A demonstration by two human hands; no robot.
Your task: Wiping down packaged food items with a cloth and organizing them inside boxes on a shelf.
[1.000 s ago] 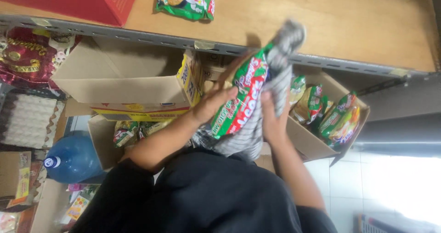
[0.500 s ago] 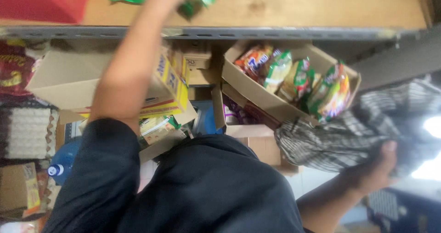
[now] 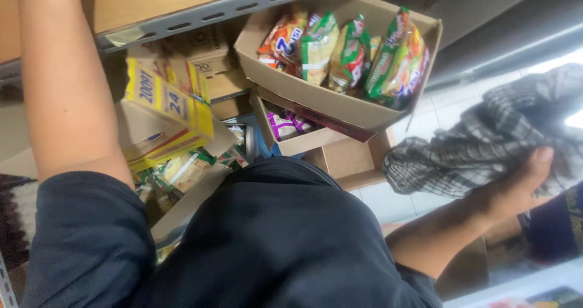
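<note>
1. The right hand [image 3: 516,186] has its fingers [image 3: 540,157] closed on a bunched checked cloth [image 3: 486,144], held out to the side.
2. The left arm [image 3: 64,83] reaches up past the shelf edge [image 3: 206,13]; its fingers are out of view.
3. An open carton of snack packets [image 3: 346,53] sits well apart from the cloth.

An open brown cardboard box [image 3: 316,98] under the shelf holds upright snack packets [image 3: 349,53] in orange, green, red and yellow. Just below it, a smaller carton [image 3: 297,143] shows purple-and-white packs [image 3: 284,126]. To the left stands a yellow carton [image 3: 167,104] with red and blue trim, above loose green-and-cream packets [image 3: 182,169].
</note>
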